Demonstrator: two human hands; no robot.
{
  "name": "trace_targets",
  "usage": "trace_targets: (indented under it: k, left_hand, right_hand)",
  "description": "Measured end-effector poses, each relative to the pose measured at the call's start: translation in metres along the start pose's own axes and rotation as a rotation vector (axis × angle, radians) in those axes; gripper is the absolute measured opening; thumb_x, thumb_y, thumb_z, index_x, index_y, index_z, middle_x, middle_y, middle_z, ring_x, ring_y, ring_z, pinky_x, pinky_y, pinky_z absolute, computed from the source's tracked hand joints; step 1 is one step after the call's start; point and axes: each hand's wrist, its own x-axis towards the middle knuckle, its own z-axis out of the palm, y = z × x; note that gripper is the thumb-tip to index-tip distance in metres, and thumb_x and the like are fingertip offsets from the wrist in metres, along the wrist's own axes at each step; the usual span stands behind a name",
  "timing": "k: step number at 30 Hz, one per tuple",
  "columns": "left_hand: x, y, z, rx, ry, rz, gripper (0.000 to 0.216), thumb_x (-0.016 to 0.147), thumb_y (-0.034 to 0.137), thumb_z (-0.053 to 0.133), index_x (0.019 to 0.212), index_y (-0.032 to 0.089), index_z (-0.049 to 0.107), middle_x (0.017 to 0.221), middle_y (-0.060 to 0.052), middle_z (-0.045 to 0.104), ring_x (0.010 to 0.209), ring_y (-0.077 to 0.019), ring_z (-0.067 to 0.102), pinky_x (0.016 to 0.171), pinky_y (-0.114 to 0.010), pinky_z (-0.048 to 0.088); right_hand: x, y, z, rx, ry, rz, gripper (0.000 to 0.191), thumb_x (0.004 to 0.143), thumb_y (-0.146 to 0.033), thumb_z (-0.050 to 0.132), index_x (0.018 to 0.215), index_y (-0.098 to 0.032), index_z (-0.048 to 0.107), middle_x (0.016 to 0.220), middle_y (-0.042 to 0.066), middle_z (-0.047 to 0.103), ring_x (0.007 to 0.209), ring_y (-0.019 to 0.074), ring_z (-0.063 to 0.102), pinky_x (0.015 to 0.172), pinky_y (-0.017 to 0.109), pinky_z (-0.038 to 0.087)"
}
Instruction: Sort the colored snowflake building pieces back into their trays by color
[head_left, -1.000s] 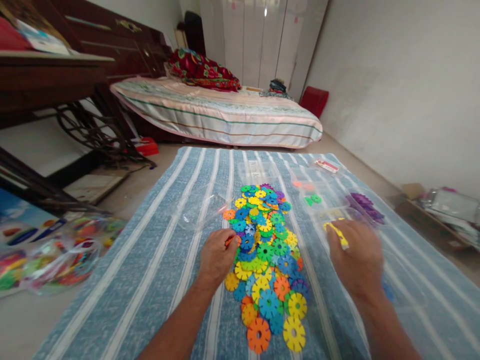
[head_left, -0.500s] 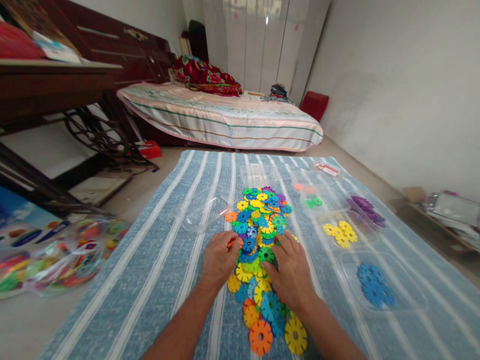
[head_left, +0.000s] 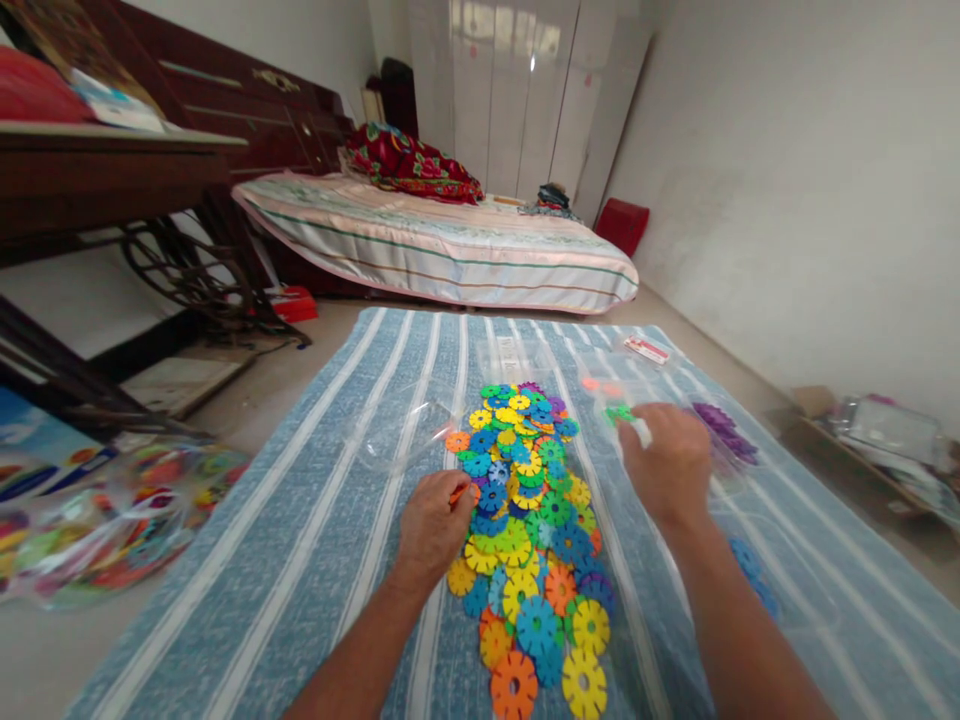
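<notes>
The left hand blocks the left edge of the multicoloured notched plastic disc pile; farther left, blue-and-white striped cloth leaves wide passage. Right of the pile, a narrow lane meets the right hand and transparent plastic boxes.

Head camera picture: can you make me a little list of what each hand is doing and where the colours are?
Left hand: pinching an orange piece by the pile's edge
Right hand: beside green pieces; can't tell if it's holding anything
Pile: mixed-colour notched discs on a striped cloth
Purple pieces: right of the right hand
Blue pieces: partly hidden by the right arm
</notes>
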Motion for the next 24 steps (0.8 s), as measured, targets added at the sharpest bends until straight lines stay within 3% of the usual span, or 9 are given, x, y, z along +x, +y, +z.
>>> trace_targets:
  k: [3,7,10,14,17,20,24]
  left_hand:
    - [0.0,0.0,0.0,-0.001,-0.007,-0.001,0.021,0.08,0.031,0.044,0.074,0.022,0.061,0.082,-0.002,0.067,0.084,-0.0196,0.058,0.078,-0.032,0.045]
    - [-0.001,0.0,0.001,-0.007,-0.006,0.002,0.02,0.081,0.03,0.044,0.075,0.022,0.061,0.082,-0.002,0.067,0.085,-0.0196,0.058,0.08,-0.032,0.044]
    - [-0.001,0.001,0.002,-0.01,-0.006,0.007,0.02,0.081,0.029,0.044,0.074,0.021,0.061,0.081,-0.003,0.067,0.083,-0.0195,0.058,0.078,-0.032,0.044]
    - [-0.002,0.002,0.001,-0.01,-0.01,0.009,0.02,0.081,0.028,0.043,0.074,0.021,0.06,0.081,-0.003,0.066,0.082,-0.0194,0.058,0.078,-0.032,0.044]
    - [-0.002,0.003,0.0,-0.009,-0.012,0.01,0.021,0.081,0.029,0.043,0.073,0.021,0.061,0.08,-0.003,0.066,0.082,-0.0191,0.058,0.077,-0.032,0.044]
    - [-0.001,0.002,-0.001,-0.014,-0.004,0.004,0.021,0.081,0.031,0.044,0.074,0.022,0.061,0.081,-0.002,0.067,0.082,-0.0188,0.058,0.077,-0.031,0.045]
    - [0.0,0.002,-0.002,-0.014,-0.008,0.002,0.02,0.08,0.03,0.044,0.074,0.022,0.062,0.082,-0.002,0.067,0.083,-0.0189,0.058,0.076,-0.031,0.045]
  right_hand:
    - [-0.003,0.0,-0.001,0.063,0.014,-0.038,0.018,0.086,-0.029,0.05,0.082,-0.017,0.062,0.081,0.008,0.065,0.083,0.023,0.058,0.079,0.038,0.044]
    - [-0.043,-0.025,0.003,0.341,-0.254,-0.108,0.015,0.086,-0.025,0.05,0.08,-0.02,0.063,0.085,0.005,0.065,0.084,0.0183,0.059,0.079,0.033,0.047]
    - [-0.07,-0.039,0.008,0.381,-0.407,-0.12,0.014,0.084,-0.021,0.051,0.081,-0.02,0.064,0.091,0.006,0.064,0.094,0.0194,0.057,0.087,0.035,0.046]
    - [-0.082,-0.043,0.015,0.2,-0.445,-0.117,0.018,0.081,-0.021,0.057,0.095,-0.015,0.065,0.108,0.013,0.061,0.115,0.0288,0.047,0.096,0.045,0.041]
    - [-0.082,-0.043,0.017,0.084,-0.495,-0.101,0.023,0.077,-0.021,0.062,0.099,-0.013,0.065,0.113,0.014,0.059,0.118,0.0328,0.044,0.095,0.049,0.04]
    - [-0.083,-0.046,0.017,0.099,-0.468,-0.129,0.012,0.082,-0.018,0.057,0.09,-0.016,0.065,0.106,0.012,0.062,0.116,0.0296,0.046,0.095,0.046,0.04]
    - [-0.078,-0.047,0.015,0.173,-0.374,-0.24,0.02,0.088,-0.015,0.046,0.08,-0.018,0.064,0.097,0.009,0.062,0.108,0.0247,0.05,0.093,0.043,0.04]
